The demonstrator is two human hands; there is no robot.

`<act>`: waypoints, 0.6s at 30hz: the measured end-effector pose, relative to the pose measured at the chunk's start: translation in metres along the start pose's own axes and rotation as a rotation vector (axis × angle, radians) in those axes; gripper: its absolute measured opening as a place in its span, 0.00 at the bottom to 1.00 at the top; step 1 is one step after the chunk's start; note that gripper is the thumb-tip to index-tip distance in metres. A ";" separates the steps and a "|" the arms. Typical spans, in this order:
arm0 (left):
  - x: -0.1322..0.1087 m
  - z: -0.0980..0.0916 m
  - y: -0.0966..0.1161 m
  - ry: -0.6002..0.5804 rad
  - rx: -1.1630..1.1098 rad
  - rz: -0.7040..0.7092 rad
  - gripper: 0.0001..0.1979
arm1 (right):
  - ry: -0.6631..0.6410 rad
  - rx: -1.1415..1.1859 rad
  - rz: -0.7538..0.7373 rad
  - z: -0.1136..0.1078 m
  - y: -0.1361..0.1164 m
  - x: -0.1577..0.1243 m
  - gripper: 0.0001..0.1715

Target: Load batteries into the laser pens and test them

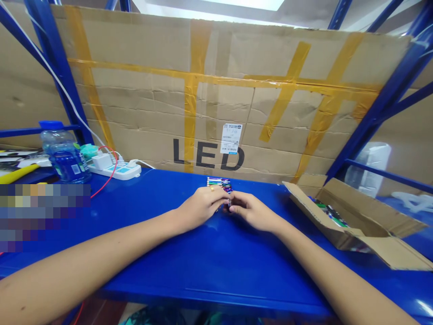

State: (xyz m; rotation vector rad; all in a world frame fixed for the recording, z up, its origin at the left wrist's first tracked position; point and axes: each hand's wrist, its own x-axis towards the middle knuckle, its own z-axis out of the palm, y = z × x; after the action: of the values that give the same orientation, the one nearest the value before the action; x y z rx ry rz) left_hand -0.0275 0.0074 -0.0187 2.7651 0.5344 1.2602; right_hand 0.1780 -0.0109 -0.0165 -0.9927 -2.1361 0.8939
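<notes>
My left hand [204, 202] and my right hand [252, 211] meet at the middle of the blue table, with thumbs and fingers pinched together. Between their fingertips is a small shiny metallic piece [229, 204], mostly hidden by the fingers, so its exact kind does not show. Just behind the hands lies a row of slim, shiny coloured metallic sticks [216, 181], silver, green, purple and red. My left hand partly covers this row, and I cannot tell whether it touches it.
An open cardboard box [352, 225] with more slim coloured sticks stands at the right. A water bottle [64, 153] and a white power strip [117, 169] with plugs are at the back left. A large taped cardboard sheet [152, 113] rises behind the blue table [216, 266].
</notes>
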 end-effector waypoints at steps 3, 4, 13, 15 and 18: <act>-0.001 -0.001 -0.002 -0.013 0.008 0.041 0.10 | 0.007 0.090 0.019 0.000 0.000 0.001 0.04; -0.001 -0.001 -0.003 -0.023 0.014 0.055 0.10 | 0.008 0.111 0.024 0.000 -0.001 0.001 0.05; -0.003 -0.005 -0.002 -0.096 0.157 0.123 0.15 | 0.044 0.182 0.053 -0.005 -0.003 0.000 0.06; -0.004 -0.005 -0.002 -0.108 0.198 0.132 0.15 | 0.045 0.194 0.043 -0.005 -0.003 0.000 0.06; -0.005 -0.005 -0.002 -0.129 0.260 0.148 0.15 | 0.046 0.168 0.016 -0.005 -0.002 0.001 0.05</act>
State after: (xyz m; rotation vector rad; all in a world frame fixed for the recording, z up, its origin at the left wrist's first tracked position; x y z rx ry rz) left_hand -0.0350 0.0073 -0.0189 3.1279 0.5260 1.0966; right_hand 0.1805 -0.0096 -0.0117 -0.9372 -1.9819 1.0299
